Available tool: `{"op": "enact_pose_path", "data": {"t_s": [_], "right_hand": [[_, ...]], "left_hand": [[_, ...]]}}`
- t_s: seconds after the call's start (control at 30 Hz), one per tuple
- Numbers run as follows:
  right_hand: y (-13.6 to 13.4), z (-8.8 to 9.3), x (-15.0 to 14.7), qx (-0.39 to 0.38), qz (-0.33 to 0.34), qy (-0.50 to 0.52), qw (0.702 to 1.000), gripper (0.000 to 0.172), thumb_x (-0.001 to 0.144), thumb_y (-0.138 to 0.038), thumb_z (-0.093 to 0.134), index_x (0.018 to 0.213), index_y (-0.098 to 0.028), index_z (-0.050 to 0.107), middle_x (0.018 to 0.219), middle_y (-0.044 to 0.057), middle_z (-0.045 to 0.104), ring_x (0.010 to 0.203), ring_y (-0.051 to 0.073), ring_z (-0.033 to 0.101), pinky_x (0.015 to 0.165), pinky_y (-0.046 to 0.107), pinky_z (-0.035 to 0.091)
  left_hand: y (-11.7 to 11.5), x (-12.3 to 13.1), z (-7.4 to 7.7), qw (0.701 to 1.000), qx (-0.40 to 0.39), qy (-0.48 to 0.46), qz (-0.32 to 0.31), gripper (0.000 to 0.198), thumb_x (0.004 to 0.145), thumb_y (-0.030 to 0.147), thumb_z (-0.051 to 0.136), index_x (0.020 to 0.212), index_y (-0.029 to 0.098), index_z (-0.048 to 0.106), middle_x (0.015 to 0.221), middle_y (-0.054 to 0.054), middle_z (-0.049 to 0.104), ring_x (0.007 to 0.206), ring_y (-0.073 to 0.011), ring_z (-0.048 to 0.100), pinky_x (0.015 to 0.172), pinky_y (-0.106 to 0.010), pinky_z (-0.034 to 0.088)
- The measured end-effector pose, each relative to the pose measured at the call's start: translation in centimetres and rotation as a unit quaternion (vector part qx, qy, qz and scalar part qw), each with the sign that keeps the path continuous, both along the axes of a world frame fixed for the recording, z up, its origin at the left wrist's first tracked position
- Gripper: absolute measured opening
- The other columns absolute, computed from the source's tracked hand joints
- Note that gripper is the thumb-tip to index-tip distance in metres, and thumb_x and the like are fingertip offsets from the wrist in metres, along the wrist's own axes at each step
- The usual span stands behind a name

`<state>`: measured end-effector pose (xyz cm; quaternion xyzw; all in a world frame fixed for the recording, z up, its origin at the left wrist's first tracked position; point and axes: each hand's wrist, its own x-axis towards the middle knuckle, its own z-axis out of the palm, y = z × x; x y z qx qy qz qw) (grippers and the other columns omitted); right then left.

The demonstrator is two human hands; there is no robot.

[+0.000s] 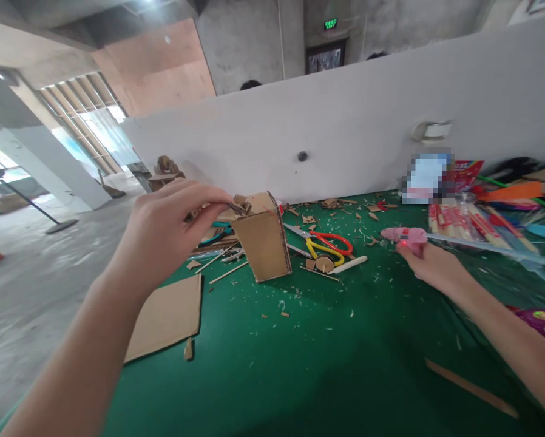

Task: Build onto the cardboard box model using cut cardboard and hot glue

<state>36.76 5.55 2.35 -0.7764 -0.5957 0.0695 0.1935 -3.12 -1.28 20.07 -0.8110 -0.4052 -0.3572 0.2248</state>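
My left hand (170, 227) is closed in a pinch at the upper left corner of a tapered cardboard box (262, 246), which stands on the green table. A small brown scrap shows at the fingertips; whether the fingers grip it or the box's edge is hard to see. On the right, my right hand (429, 264) is wrapped round a pink hot glue gun (406, 235) with a small red light lit. A long translucent glue stick (491, 246) runs out of its back. The gun's nozzle points left, apart from the box.
Scissors with red and yellow handles (331, 243), a white stick (349, 264) and cardboard scraps lie right of the box. A flat cardboard sheet (167, 315) is at left, a cardboard strip (470, 387) front right. Packaged sticks (475, 224) lie at right. A white partition (254, 145) stands behind.
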Motion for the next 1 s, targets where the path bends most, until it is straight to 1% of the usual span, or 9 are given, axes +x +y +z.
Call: {"op": "enact_pose_path", "data": {"t_s": [0.17,0.37,0.43,0.5,0.63,0.7,0.77,0.87,1.0], "right_hand": [[-1.4,0.3,0.8,-0.032,0.033,-0.058,0.997,0.041,0.086,-0.051,0.042,0.066,-0.019,0.057,0.063,0.016,0.061,0.066,0.034,0.064,0.063,0.042,0.045],[-6.9,3.7,-2.0,-0.09,-0.013,-0.143,0.986,0.046,0.086,-0.056,0.037,0.061,-0.022,0.055,0.072,0.019,0.065,0.063,0.036,0.063,0.05,0.044,0.039],[-7.8,4.8,-4.3,-0.106,0.045,-0.172,0.978,0.041,0.085,-0.052,0.042,0.061,-0.022,0.056,0.067,0.014,0.064,0.057,0.032,0.062,0.049,0.042,0.039],[-7.4,5.3,-6.9,-0.063,0.154,-0.172,0.971,0.034,0.085,-0.051,0.043,0.078,-0.022,0.061,0.071,0.01,0.065,0.058,0.028,0.062,0.048,0.039,0.041],[-3.6,4.2,-10.7,0.071,0.308,-0.147,0.937,0.038,0.088,-0.029,0.043,0.123,-0.019,0.054,0.112,0.015,0.062,0.092,0.029,0.062,0.057,0.035,0.047],[-1.7,3.2,-11.6,0.059,0.382,-0.149,0.91,0.041,0.085,-0.017,0.044,0.124,-0.021,0.055,0.116,0.014,0.06,0.101,0.029,0.058,0.066,0.035,0.049],[-0.4,2.5,-12.0,0.036,0.418,-0.143,0.896,0.039,0.083,-0.011,0.042,0.118,-0.019,0.06,0.109,0.013,0.063,0.096,0.028,0.06,0.069,0.037,0.049],[0.3,2.8,-12.2,0.044,0.42,-0.068,0.904,0.029,0.086,-0.015,0.042,0.105,-0.018,0.063,0.097,0.012,0.065,0.087,0.024,0.061,0.071,0.038,0.049],[0.0,5.0,-12.5,0.087,0.361,0.202,0.906,0.03,0.085,-0.03,0.052,0.113,-0.021,0.057,0.099,0.008,0.065,0.084,0.019,0.062,0.077,0.037,0.05]], "left_hand": [[0.9,0.5,0.7,0.999,-0.008,0.039,0.017,0.016,0.088,0.022,0.053,0.093,0.027,0.068,0.086,0.003,0.069,0.082,-0.0144,0.061,0.075,-0.025,0.044],[1.2,0.8,0.3,0.996,-0.047,-0.07,0.004,0.012,0.086,0.026,0.058,0.092,0.027,0.068,0.086,0.003,0.067,0.084,-0.0164,0.06,0.086,-0.028,0.043],[1.0,0.9,-0.2,0.994,-0.053,-0.096,0.013,0.014,0.087,0.028,0.057,0.095,0.025,0.068,0.086,0.003,0.067,0.082,-0.015,0.059,0.088,-0.028,0.042],[0.6,1.0,-0.8,0.992,-0.052,-0.113,0.02,0.015,0.087,0.028,0.057,0.097,0.025,0.067,0.089,0.004,0.067,0.08,-0.0143,0.058,0.086,-0.027,0.043],[-0.1,1.1,-2.1,0.996,-0.067,-0.065,-0.012,0.018,0.086,0.024,0.056,0.098,0.031,0.068,0.09,0.002,0.068,0.08,-0.0157,0.06,0.077,-0.027,0.045],[-0.4,1.0,-2.8,0.991,-0.123,0.001,-0.054,0.021,0.087,0.024,0.053,0.098,0.033,0.068,0.092,0.002,0.07,0.084,-0.0168,0.062,0.077,-0.028,0.046],[-0.6,0.9,-3.4,0.981,-0.177,0.035,-0.074,0.022,0.087,0.026,0.052,0.097,0.033,0.069,0.093,0.001,0.07,0.087,-0.0188,0.064,0.078,-0.029,0.047],[-1.0,0.6,-4.3,0.976,-0.212,0.007,-0.059,0.021,0.085,0.027,0.053,0.096,0.033,0.071,0.093,-0.001,0.071,0.09,-0.0219,0.064,0.079,-0.031,0.048],[-1.3,0.5,-5.2,0.968,-0.227,-0.091,-0.063,0.018,0.08,0.025,0.059,0.092,0.03,0.072,0.09,-0.002,0.071,0.081,-0.02,0.064,0.065,-0.025,0.049]]}}
